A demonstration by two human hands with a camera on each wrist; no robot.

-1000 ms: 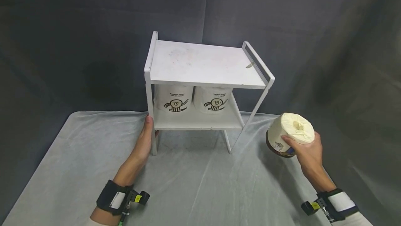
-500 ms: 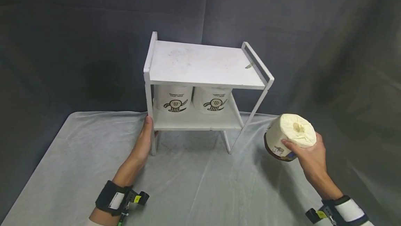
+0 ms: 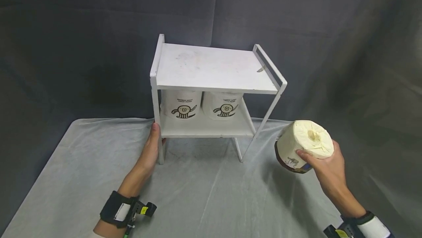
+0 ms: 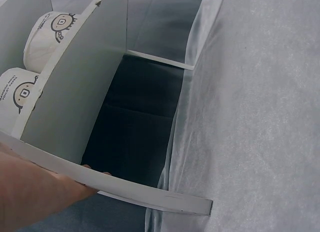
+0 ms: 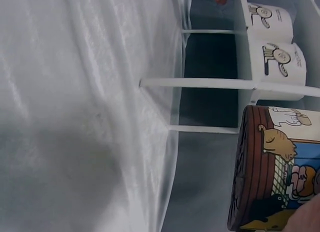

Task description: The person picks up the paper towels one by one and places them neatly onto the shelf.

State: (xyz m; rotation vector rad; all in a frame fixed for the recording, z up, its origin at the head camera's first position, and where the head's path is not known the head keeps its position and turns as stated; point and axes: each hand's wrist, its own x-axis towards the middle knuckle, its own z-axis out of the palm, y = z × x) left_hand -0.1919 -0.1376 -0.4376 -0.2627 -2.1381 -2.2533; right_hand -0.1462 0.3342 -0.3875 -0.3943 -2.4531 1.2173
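Observation:
A small white two-tier shelf stands at the back of the cloth-covered table. My left hand grips its front left leg, the thumb outside and fingertips showing past the far side of the frame. Out to the right, my right hand holds a wrapped toilet paper roll above the cloth. The roll tilts, its cream end facing up, with a brown band and cartoon cats on its wrapper. Two white toilet paper rolls, a left one and a right one, sit side by side on the lower tier.
Grey cloth covers the table, and a dark curtain hangs behind it. The shelf's right side frame stands between the held roll and the lower tier. Beside the right-hand roll, a bare strip of the lower tier shows.
My right hand has drawn the held roll slightly down towards me, its lower end shifting a little left. My left hand keeps its grip on the shelf leg.

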